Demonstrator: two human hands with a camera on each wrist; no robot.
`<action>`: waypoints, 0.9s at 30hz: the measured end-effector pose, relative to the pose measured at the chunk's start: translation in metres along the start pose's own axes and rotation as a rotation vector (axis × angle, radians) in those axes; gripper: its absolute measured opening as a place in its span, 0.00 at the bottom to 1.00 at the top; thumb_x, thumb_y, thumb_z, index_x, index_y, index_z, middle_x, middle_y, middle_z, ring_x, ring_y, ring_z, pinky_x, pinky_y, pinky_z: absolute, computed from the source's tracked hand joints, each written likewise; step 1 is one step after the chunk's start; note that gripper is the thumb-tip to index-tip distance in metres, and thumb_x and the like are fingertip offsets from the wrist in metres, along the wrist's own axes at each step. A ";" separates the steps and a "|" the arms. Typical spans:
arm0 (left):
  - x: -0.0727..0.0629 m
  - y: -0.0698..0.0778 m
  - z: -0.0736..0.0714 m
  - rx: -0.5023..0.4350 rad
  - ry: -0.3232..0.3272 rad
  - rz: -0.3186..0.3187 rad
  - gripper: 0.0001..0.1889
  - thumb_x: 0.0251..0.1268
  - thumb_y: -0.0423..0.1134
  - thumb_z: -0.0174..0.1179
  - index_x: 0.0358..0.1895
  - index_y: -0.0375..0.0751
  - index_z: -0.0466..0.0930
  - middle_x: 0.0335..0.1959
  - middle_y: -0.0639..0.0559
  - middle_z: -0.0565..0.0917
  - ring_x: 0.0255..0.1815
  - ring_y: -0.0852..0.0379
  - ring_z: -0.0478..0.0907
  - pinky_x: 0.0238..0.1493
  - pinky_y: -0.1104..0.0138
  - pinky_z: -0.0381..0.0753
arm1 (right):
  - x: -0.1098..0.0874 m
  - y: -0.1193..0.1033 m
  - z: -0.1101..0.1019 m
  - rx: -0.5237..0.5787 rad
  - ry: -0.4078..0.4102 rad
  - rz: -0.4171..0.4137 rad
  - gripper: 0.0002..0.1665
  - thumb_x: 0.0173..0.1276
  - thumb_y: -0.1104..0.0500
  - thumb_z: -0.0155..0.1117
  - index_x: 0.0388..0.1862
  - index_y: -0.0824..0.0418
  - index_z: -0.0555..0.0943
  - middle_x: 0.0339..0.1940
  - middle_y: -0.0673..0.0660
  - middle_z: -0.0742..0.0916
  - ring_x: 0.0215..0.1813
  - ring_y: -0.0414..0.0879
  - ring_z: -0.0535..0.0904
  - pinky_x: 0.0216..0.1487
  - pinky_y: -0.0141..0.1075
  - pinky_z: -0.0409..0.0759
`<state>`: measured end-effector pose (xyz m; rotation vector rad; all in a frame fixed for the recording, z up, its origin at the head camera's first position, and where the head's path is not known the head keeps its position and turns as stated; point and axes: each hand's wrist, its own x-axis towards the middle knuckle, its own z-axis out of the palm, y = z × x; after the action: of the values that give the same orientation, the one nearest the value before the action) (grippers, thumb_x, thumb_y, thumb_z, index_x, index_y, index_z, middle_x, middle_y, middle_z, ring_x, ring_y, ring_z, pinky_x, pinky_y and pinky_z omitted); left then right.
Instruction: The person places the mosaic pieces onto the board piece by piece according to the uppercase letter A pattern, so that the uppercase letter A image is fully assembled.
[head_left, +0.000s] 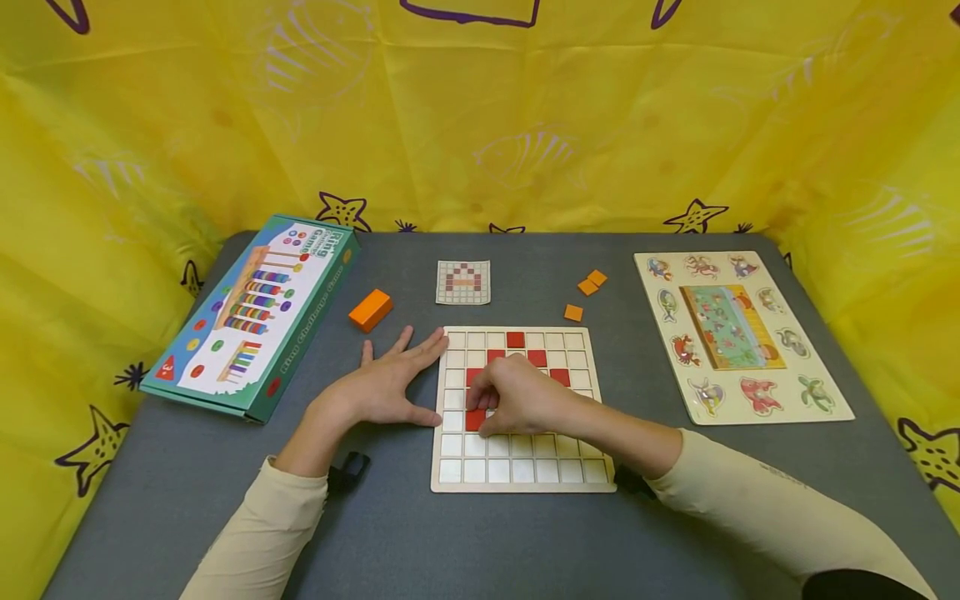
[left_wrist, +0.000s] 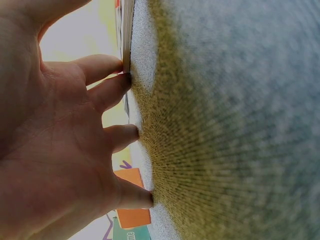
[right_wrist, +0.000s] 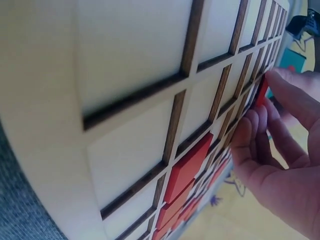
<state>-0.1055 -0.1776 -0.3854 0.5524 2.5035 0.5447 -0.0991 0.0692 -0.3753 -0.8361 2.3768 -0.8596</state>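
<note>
A wooden grid board (head_left: 523,487) lies flat on the grey table, with several red square tiles (head_left: 515,340) set in its cells. Over the board's left part, my right hand (head_left: 525,396) pinches a red tile (right_wrist: 261,91) between thumb and fingers at a cell. With fingers spread, my left hand (head_left: 390,387) rests on the table, its thumb and index finger touching the board's left edge. Behind the board lies a small pattern card (head_left: 463,283) printed with a coloured grid. My right hand covers some of the middle cells in the head view.
An orange block or stack (head_left: 371,310) sits beyond my left hand. Several orange square tiles (head_left: 573,312) lie behind the board. At the left is a green game box (head_left: 247,321); at the right, a wooden sea-animal puzzle board (head_left: 750,400). Yellow cloth (head_left: 480,108) hangs around the table.
</note>
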 end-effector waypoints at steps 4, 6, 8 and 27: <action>0.001 0.000 0.001 -0.004 0.003 0.005 0.60 0.57 0.60 0.76 0.87 0.57 0.44 0.88 0.57 0.42 0.87 0.35 0.30 0.69 0.21 0.23 | 0.000 0.000 0.001 -0.006 0.005 -0.010 0.13 0.51 0.64 0.85 0.35 0.56 0.90 0.29 0.47 0.89 0.34 0.39 0.81 0.39 0.32 0.82; 0.001 0.000 0.000 -0.005 0.003 0.005 0.60 0.57 0.60 0.76 0.87 0.57 0.44 0.88 0.57 0.42 0.87 0.35 0.30 0.69 0.21 0.23 | 0.000 0.000 0.001 -0.009 0.009 -0.010 0.13 0.51 0.64 0.85 0.34 0.55 0.90 0.29 0.48 0.88 0.34 0.39 0.80 0.39 0.32 0.81; 0.001 0.000 0.000 -0.006 0.002 0.004 0.60 0.57 0.60 0.76 0.87 0.57 0.44 0.88 0.58 0.42 0.87 0.35 0.31 0.69 0.21 0.23 | -0.001 0.000 0.001 -0.011 0.015 -0.009 0.13 0.51 0.64 0.85 0.34 0.55 0.90 0.28 0.48 0.88 0.34 0.39 0.80 0.38 0.32 0.81; 0.001 -0.001 0.000 -0.008 0.002 0.009 0.60 0.57 0.60 0.76 0.87 0.57 0.44 0.88 0.57 0.43 0.87 0.35 0.31 0.69 0.21 0.23 | -0.001 0.003 0.001 -0.003 0.023 -0.038 0.15 0.50 0.64 0.86 0.35 0.56 0.90 0.29 0.48 0.89 0.35 0.42 0.82 0.39 0.31 0.81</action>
<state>-0.1061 -0.1776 -0.3863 0.5603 2.5014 0.5584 -0.0986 0.0708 -0.3778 -0.8797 2.3895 -0.8846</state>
